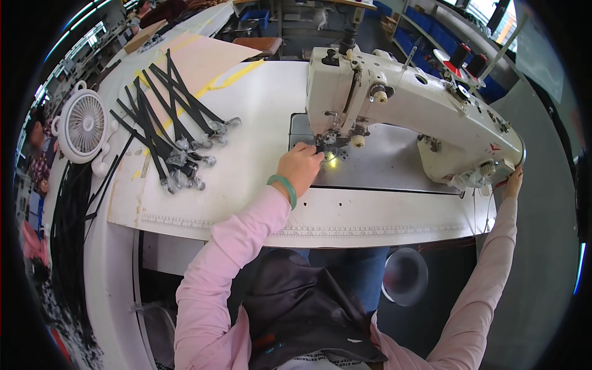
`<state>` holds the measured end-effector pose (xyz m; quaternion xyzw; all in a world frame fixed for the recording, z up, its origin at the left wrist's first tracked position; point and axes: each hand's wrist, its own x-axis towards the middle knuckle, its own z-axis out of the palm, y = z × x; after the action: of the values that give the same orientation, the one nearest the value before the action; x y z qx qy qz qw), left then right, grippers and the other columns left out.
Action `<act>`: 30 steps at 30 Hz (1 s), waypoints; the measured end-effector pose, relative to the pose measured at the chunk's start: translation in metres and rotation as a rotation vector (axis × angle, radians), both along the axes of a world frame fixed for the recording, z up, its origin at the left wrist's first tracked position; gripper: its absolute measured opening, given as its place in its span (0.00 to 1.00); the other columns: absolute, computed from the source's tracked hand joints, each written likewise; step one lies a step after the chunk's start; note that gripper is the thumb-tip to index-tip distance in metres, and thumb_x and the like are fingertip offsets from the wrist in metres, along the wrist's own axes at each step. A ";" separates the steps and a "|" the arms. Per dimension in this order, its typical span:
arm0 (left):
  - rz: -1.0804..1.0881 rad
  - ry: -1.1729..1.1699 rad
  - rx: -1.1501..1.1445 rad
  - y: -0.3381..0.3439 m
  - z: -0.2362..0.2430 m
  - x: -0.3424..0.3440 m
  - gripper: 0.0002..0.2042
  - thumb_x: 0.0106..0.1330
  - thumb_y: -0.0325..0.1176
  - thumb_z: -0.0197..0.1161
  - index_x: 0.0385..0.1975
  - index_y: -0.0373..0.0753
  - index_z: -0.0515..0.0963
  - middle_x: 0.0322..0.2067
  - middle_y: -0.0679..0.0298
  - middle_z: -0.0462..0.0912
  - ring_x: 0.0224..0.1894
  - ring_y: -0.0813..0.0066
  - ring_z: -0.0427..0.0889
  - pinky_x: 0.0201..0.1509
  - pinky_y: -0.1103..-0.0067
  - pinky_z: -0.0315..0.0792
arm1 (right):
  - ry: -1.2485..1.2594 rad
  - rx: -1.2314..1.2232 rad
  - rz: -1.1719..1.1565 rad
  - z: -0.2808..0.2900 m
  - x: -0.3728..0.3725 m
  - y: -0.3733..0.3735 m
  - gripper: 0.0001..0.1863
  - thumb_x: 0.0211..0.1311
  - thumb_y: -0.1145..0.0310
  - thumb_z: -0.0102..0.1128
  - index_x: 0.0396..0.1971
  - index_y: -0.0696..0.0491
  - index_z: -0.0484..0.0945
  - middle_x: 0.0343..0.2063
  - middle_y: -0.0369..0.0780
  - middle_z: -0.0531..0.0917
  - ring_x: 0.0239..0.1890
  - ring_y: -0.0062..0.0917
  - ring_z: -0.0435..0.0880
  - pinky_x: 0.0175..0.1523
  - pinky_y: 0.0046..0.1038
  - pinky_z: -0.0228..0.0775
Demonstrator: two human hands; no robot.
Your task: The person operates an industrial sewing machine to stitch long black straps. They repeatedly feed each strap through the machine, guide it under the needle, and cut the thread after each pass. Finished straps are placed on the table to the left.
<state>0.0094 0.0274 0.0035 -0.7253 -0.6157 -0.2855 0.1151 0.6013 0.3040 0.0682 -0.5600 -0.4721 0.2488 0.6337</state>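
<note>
At the needle end of a cream-coloured metal sewing machine (444, 102), a small black piece (319, 148) lay at the nearer left hand's (300, 168) fingertips, seemingly pinched, long axis unclear; the right hand (513, 183) touched the machine's far right end, grip hidden.

Straps (163, 146) lie on the worktop (265, 117) left of the sewing machine (444, 98), with a fan (84, 125) farther left.

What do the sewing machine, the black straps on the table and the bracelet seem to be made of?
Sewing machine: probably painted metal, cream, slightly glossy, judging by its smooth sheen. Straps: perhaps leather or webbing; dark, flat, straight-lying, too small to tell. Bracelet: perhaps stone or plastic; smooth, green, rigid-looking ring.
</note>
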 end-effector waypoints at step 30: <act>0.001 0.064 0.026 0.008 -0.003 0.003 0.05 0.52 0.28 0.56 0.27 0.41 0.76 0.27 0.66 0.77 0.39 0.70 0.74 0.38 0.77 0.74 | -0.341 -0.205 -0.097 0.060 0.022 0.012 0.24 0.65 0.51 0.41 0.46 0.59 0.67 0.38 0.39 0.75 0.40 0.20 0.73 0.42 0.23 0.65</act>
<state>0.0122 0.0358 0.0005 -0.7323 -0.6083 -0.2701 0.1440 0.6234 0.3156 0.1287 -0.6776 -0.5175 0.1664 0.4953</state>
